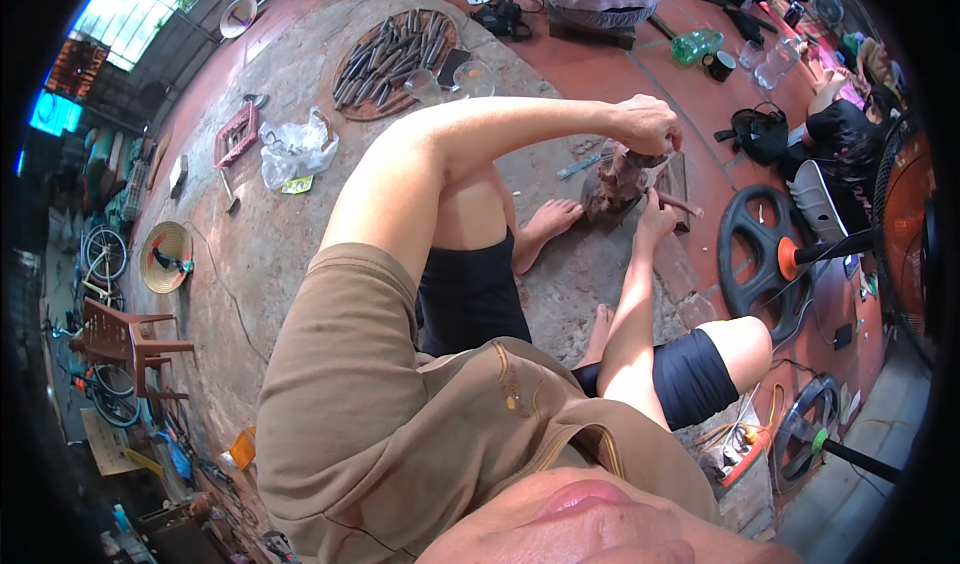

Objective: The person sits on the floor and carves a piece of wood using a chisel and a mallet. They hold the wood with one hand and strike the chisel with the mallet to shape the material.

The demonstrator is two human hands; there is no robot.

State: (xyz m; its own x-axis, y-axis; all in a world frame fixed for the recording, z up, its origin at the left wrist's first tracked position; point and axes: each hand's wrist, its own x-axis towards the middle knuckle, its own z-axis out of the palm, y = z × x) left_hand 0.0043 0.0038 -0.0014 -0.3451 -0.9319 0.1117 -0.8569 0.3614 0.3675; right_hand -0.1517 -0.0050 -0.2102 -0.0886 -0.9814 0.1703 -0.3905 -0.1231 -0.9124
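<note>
A reddish-brown carved wooden figure [608, 190] stands on the floor in front of me, right of my bare foot. My left hand [648, 126] reaches across from the left and is closed at the figure's top, its fingers bent downward. Lower down, my right hand [655, 222] is closed close against the figure's right side, the fingers pointing up. A thin pale strip shows between the two hands, too small to name. What either hand grips is hidden. A reddish-brown stick-like piece [684, 205] juts out to the right beside my right hand.
Dark rod-like tools fill a round woven tray [447, 32] ahead. A plastic bag [298, 151] and a pink-rimmed tray [237, 135] lie at left. Fans [768, 254] stand at right near a power strip [745, 462]. Other people sit farther off.
</note>
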